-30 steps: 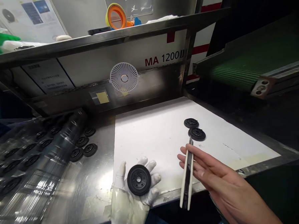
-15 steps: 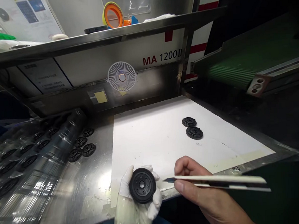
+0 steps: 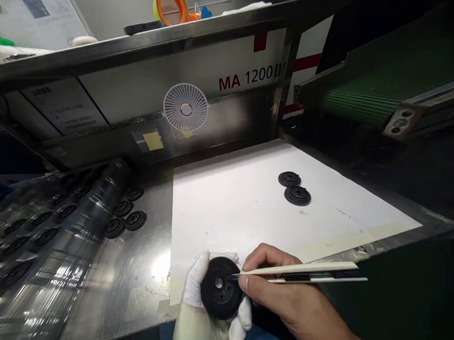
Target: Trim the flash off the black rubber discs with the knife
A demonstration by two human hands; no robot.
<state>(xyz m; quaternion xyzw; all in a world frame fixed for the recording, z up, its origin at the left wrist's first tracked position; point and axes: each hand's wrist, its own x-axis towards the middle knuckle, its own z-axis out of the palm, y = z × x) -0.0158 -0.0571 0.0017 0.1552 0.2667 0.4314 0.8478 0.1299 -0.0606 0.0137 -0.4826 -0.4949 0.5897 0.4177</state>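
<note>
My left hand [image 3: 195,286], in a white glove, is wrapped round a round black plastic disc [image 3: 221,306] with a centre hole and several small holes. The disc's face is turned up towards me. In my bare right hand [image 3: 285,295] is a slim cream-handled utility knife [image 3: 327,267], pinched near its front end. Its thin dark tip reaches over the disc's face, right of the centre hole; I cannot tell how firmly it touches. Farther off on the white sheet [image 3: 221,206] lie two similar ribbed black discs [image 3: 297,195].
Several black discs [image 3: 136,220] lie on the metal table [image 3: 141,276] to the left, beside clear plastic trays [image 3: 67,254] holding more. A small round fan [image 3: 186,107] stands out at the back, below a shelf [image 3: 189,37] with a tape roll [image 3: 171,6]. A green conveyor [image 3: 360,102] is at right.
My right hand has moved left, bringing the knife tip from beside the disc to over its face. The held disc has shifted slightly right and down. The camera view has tilted a little.
</note>
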